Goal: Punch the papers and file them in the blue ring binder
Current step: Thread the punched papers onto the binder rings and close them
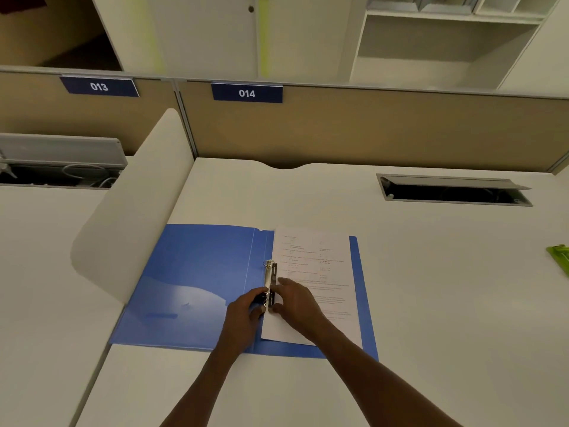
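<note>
The blue ring binder [197,282] lies open flat on the white desk. A stack of printed papers [317,272] rests on its right half, with the left edge at the metal ring mechanism [270,277]. The upper ring looks closed through the paper. My left hand [246,309] pinches the lower end of the mechanism from the left. My right hand [295,303] lies on the papers, thumb and fingers pressing at the same lower ring from the right. The lower ring is hidden by my fingers.
A green object [558,257] lies at the desk's right edge. A cable hatch [455,191] stands open at the back right. A white curved divider [138,217] rises left of the binder. Tan partition panels labelled 013 and 014 close off the back.
</note>
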Motion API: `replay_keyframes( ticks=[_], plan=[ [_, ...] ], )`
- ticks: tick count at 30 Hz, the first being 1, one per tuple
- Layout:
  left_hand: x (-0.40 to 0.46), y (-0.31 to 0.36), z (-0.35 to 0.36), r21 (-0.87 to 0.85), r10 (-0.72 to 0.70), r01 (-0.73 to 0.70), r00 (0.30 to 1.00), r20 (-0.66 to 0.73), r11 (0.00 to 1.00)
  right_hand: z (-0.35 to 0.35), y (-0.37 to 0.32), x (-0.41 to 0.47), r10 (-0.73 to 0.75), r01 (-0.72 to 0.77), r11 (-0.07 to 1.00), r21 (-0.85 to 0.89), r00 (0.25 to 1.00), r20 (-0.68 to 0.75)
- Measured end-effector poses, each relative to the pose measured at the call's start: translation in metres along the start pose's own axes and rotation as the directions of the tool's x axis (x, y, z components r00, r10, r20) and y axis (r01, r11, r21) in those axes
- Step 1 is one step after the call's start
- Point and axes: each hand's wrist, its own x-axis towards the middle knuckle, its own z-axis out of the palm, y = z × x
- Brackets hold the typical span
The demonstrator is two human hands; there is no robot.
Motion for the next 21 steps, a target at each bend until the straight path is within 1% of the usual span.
replay_keyframes(
  ticks=[3, 6, 8, 11, 14, 16, 17, 19, 21],
  plan=[
    [0.002, -0.003, 0.005, -0.017, -0.041, 0.041, 0.999, -0.027, 0.999, 0.002, -0.002, 0.003, 0.009, -0.008, 1.000, 0.015, 0.999, -0.037],
    [0.007, -0.012, 0.012, -0.120, -0.126, 0.119, 0.991, -0.051, 0.986, 0.004, 0.001, 0.008, 0.030, -0.030, 0.999, -0.010, 0.998, -0.060],
    [0.011, -0.019, 0.015, -0.136, -0.151, 0.142, 0.987, -0.061, 0.981, 0.003, 0.004, 0.010, 0.021, -0.024, 0.999, -0.032, 0.997, -0.077],
    [0.011, -0.020, 0.016, -0.172, -0.169, 0.159, 0.985, -0.044, 0.972, 0.003, 0.002, 0.008, 0.010, -0.012, 1.000, -0.020, 0.998, -0.066],
    [0.008, -0.015, 0.015, -0.234, -0.162, 0.151, 0.986, -0.028, 0.960, 0.005, 0.002, 0.009, -0.005, 0.002, 0.998, -0.067, 0.999, -0.045],
    [0.008, -0.014, 0.014, -0.326, -0.204, 0.184, 0.978, -0.030, 0.927, 0.007, 0.002, 0.012, 0.004, -0.009, 0.994, -0.108, 0.999, -0.046],
    [0.008, -0.018, 0.014, -0.339, -0.203, 0.183, 0.979, -0.024, 0.923, 0.007, 0.002, 0.014, 0.010, -0.015, 0.993, -0.121, 0.999, -0.046],
    [0.008, -0.020, 0.014, -0.311, -0.198, 0.185, 0.980, -0.012, 0.932, 0.007, 0.001, 0.016, 0.012, -0.017, 0.990, -0.141, 0.999, -0.039],
    [0.010, -0.025, 0.015, -0.353, -0.260, 0.245, 0.966, 0.006, 0.903, 0.007, 0.000, 0.017, 0.014, -0.019, 0.987, -0.159, 0.999, -0.035]
  ],
)
